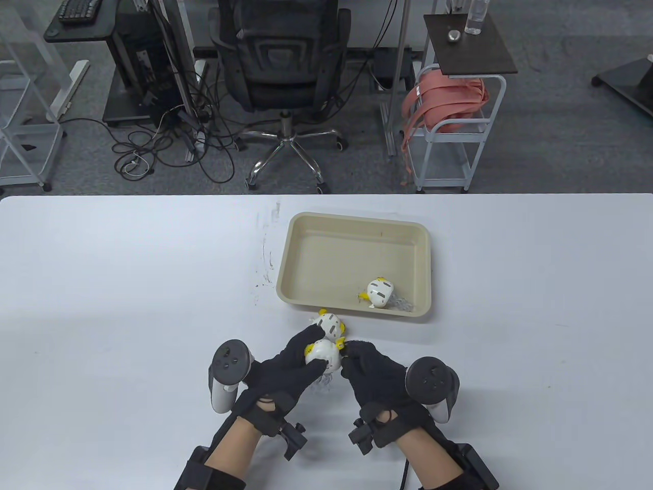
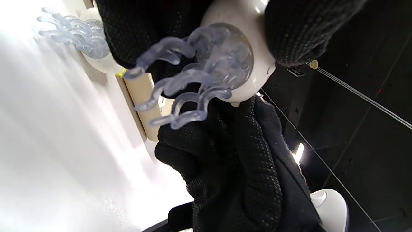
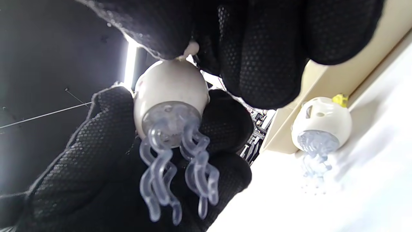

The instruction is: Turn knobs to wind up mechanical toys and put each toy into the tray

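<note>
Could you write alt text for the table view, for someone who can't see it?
Two gloved hands hold a white wind-up toy above a white table: the left hand grips it and the right hand pinches its side. A second toy sits just beyond, outside the beige tray, which holds a third toy.

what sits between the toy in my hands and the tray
A second toy, white with yellow bits, stands on the table between the held toy and the tray, close to its near wall. The table view shows it best; the right wrist view confirms it.
</note>
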`<state>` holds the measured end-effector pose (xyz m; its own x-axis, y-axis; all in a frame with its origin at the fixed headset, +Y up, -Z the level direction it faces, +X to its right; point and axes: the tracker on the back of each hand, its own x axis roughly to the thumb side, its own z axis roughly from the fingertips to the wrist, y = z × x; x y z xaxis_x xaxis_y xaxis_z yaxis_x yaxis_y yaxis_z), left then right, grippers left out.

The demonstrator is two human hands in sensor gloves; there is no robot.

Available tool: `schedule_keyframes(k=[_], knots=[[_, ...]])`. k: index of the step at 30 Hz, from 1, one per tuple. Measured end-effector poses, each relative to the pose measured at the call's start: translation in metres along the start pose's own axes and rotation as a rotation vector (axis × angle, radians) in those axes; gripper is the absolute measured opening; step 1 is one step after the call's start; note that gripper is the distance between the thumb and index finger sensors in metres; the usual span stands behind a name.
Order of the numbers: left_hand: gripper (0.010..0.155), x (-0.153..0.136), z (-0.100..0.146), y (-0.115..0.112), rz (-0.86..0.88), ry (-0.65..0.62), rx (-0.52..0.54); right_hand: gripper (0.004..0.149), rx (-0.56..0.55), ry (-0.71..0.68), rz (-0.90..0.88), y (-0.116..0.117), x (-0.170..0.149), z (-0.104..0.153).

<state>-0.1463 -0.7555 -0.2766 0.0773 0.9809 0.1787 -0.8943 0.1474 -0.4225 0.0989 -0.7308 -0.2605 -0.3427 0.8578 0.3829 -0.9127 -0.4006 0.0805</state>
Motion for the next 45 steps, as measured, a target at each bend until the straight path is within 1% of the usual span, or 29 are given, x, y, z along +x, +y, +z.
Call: schedule_keyframes(k=[5,9,13,15,19,21,24,29,31,33,34,37,42,45], knots=[[0.074,0.0,-0.001,-0.002,0.007,0.001,-0.012,0.046,-0.03,-0.008,0.018,-0.003,0.0,0.0],[0.073,0.0,0.0,-0.003,-0.018,-0.001,-0.016,0.044,-0.05,0.021,-0.006,-0.005,-0.002,0.0],[0.072,0.005,-0.001,-0.005,-0.085,-0.026,-0.036,0.043,-0.079,0.082,0.001,-0.008,-0.005,0.001],[0.072,0.008,-0.001,-0.007,-0.125,-0.045,-0.049,0.043,-0.072,0.146,-0.026,-0.009,-0.008,0.002],[0.071,0.015,0.0,-0.009,-0.174,-0.103,-0.062,0.043,-0.031,0.243,-0.172,-0.011,-0.017,0.001],[0.071,0.018,0.0,-0.009,-0.211,-0.127,-0.056,0.043,-0.019,0.266,-0.212,-0.011,-0.02,0.001],[0.071,0.018,0.001,-0.01,-0.219,-0.132,-0.052,0.043,-0.019,0.267,-0.215,-0.011,-0.021,0.001],[0.071,0.018,0.001,-0.01,-0.219,-0.117,-0.036,0.044,-0.046,0.207,-0.175,-0.011,-0.019,0.001],[0.071,0.017,0.001,-0.01,-0.203,-0.102,-0.031,0.044,-0.076,0.168,-0.156,-0.011,-0.016,0.001],[0.072,0.017,0.001,-0.01,-0.203,-0.091,-0.024,0.044,-0.05,0.109,-0.176,-0.009,-0.015,0.001],[0.072,0.016,0.001,-0.009,-0.203,-0.082,-0.009,0.045,-0.043,0.104,-0.174,-0.008,-0.013,0.002],[0.073,0.014,0.002,-0.006,-0.174,-0.067,0.029,0.05,-0.009,0.035,-0.133,-0.005,-0.008,0.002],[0.073,0.01,0.002,-0.005,-0.073,-0.056,0.004,0.051,-0.01,-0.046,-0.061,-0.001,0.0,0.004],[0.073,0.008,0.001,-0.006,-0.024,-0.043,-0.016,0.051,-0.015,-0.07,-0.018,-0.001,0.002,0.004]])
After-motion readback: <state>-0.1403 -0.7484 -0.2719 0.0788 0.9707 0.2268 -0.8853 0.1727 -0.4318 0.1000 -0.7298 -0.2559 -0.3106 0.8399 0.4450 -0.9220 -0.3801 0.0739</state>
